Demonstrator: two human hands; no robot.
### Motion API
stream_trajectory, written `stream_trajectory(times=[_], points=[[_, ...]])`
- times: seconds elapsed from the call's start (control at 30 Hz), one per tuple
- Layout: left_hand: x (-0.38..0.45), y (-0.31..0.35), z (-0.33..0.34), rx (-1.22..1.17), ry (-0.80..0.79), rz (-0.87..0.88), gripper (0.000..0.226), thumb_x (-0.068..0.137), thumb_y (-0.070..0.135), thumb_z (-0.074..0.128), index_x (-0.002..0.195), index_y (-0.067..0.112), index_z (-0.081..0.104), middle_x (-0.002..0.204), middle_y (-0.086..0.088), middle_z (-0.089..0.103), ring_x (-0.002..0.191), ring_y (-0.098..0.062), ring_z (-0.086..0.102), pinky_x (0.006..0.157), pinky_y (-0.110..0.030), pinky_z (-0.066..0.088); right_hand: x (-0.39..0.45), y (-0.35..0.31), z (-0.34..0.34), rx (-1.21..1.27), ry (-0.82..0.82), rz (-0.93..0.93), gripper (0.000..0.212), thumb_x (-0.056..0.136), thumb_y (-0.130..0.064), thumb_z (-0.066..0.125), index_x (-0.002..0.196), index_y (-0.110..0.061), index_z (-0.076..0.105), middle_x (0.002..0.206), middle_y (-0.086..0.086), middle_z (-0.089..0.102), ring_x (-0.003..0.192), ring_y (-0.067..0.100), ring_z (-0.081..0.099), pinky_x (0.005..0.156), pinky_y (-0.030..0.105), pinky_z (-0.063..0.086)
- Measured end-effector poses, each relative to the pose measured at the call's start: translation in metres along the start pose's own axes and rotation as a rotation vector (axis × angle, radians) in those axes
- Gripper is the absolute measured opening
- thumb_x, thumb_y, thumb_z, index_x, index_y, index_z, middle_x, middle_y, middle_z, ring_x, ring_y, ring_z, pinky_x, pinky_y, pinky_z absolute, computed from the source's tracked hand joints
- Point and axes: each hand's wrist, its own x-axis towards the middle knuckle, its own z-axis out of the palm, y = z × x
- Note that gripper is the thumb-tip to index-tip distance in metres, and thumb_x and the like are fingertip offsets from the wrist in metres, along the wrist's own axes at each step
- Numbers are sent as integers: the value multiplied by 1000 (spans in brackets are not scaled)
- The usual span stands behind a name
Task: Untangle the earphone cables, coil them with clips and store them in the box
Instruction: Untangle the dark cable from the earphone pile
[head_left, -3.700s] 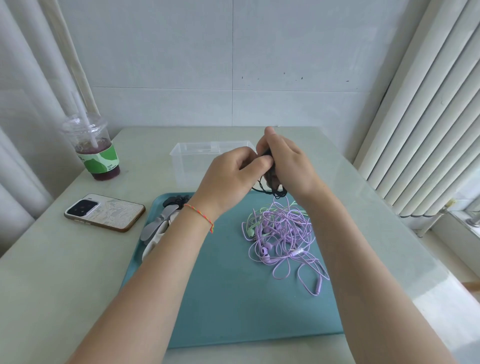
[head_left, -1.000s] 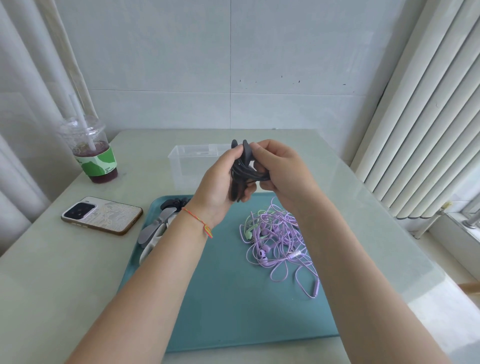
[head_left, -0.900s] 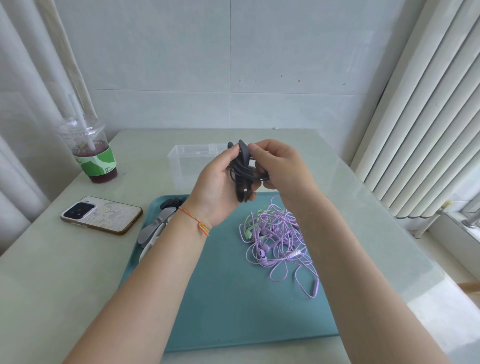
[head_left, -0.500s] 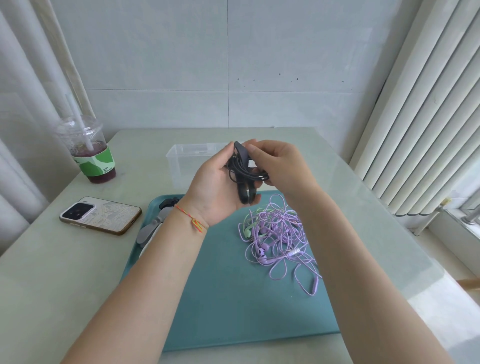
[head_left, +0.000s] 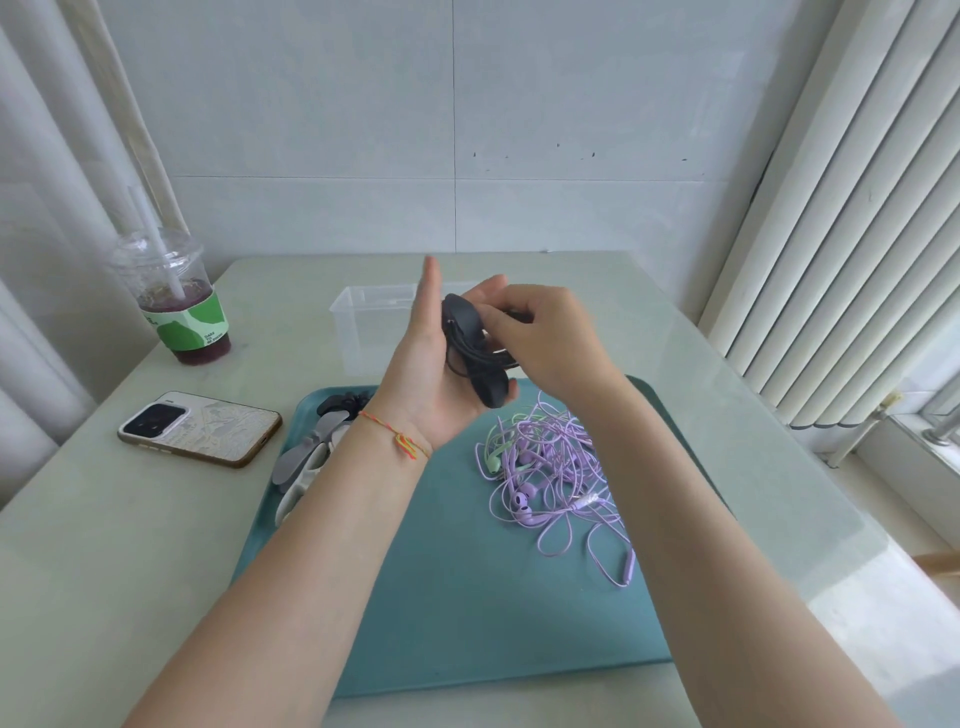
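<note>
A coil of black earphone cable (head_left: 480, 358) sits in a black clip (head_left: 467, 325), held above the far edge of the teal tray (head_left: 467, 597). My left hand (head_left: 421, 384) stands upright with straight fingers, its palm backing the clip. From the right, my right hand (head_left: 550, 343) pinches the clip and coil. On the tray lies a tangle of purple earphone cable (head_left: 558, 467) mixed with a green earphone (head_left: 491, 457). The clear plastic box (head_left: 363, 322) stands open behind my left hand.
Spare grey, white and black clips (head_left: 306, 462) lie at the tray's left edge. A phone (head_left: 200, 428) and a lidded drink cup (head_left: 176, 301) are on the table to the left. Blinds hang along the right side.
My left fingers have straightened upward from around the black coil. My right hand has moved over the clip and grips it from the right. The purple tangle has not moved.
</note>
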Motion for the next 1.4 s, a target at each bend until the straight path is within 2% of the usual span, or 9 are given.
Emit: stream_trajectory(times=[0.1,0.23,0.4,0.47,0.57,0.9,1.03,1.23,1.4], points=[[1,1,1,52,119,42,16,89,37,62,84,22,63,75,3,62,67,-15,56,61,-25,41,-3,-3,6,-45,-17,-43,23,91,-17,56,69,-21,64,64,-3,62,61,14,56,61,29,45],[4,10,-10,25,269,143,20,90,31,62,77,16,59,64,-5,60,62,-22,52,58,-27,36,-7,-12,13,-77,-119,-2,28,90,-13,53,114,-24,64,78,-2,63,66,12,56,58,20,44],[9,10,-19,5,393,306,27,95,31,51,75,14,55,66,-6,53,74,-29,56,67,-36,41,-13,-17,21,78,-129,245,20,85,-13,53,105,-11,50,66,3,57,34,6,45,38,16,36],[9,9,-17,25,373,332,30,97,28,47,71,14,52,67,-4,59,66,-25,59,65,-33,44,-13,-16,22,114,-117,311,21,84,-14,54,103,-7,51,64,5,58,36,9,49,41,21,43],[6,11,-13,-29,338,378,28,100,23,45,74,13,49,77,-6,63,78,-22,68,69,-30,53,-13,-15,23,216,-164,393,23,86,-14,52,105,-1,54,71,9,59,49,21,58,55,35,57],[2,6,-6,252,408,560,27,99,19,49,73,13,47,64,-3,55,63,-23,65,61,-30,49,-14,-9,27,491,-209,450,13,87,1,50,85,4,62,80,21,65,68,31,68,68,31,61],[1,5,-5,324,353,615,22,99,17,50,77,12,47,65,-3,56,65,-24,64,61,-29,50,-14,-6,32,570,-181,444,19,87,6,46,95,11,62,83,22,64,64,25,67,63,27,59],[1,16,-14,-3,286,443,19,99,22,51,82,13,53,72,-5,60,66,-20,65,73,-32,52,-14,-5,32,639,-163,449,18,89,6,47,80,2,61,70,17,63,52,18,65,56,23,56],[0,21,-15,-193,294,339,24,97,27,53,76,17,51,71,-1,57,65,-15,60,60,-24,47,-12,-6,32,822,-144,524,11,91,8,51,90,8,62,68,17,64,53,16,66,55,20,56]])
